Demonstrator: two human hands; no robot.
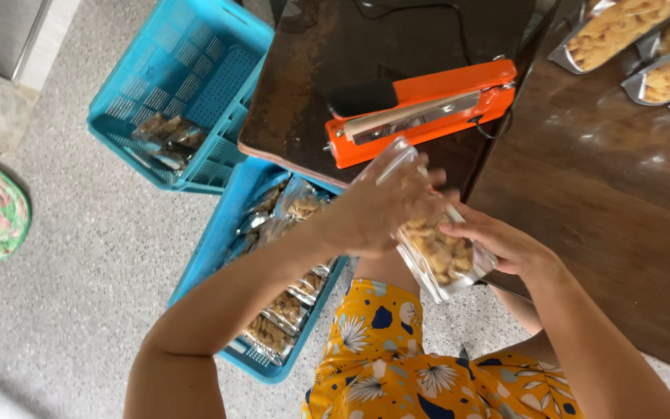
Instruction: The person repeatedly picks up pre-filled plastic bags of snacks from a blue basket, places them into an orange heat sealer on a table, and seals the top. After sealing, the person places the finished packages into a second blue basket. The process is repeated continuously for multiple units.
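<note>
clear pouch [437, 252] of snacks runs lengthwise from our left hand [378, 209], closed around its top, down to our right hand [498, 242] cupping its base, just off the desk [606, 217] edge below the orange sealer [420, 112].

A clear snack pouch [436, 248] sits centre, silvery filled pouches [645, 46] top right, more in a blue crate [219, 256].

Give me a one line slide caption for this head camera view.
Both hands, left hand and right hand, hold a clear snack pouch before an orange heat sealer.
</note>
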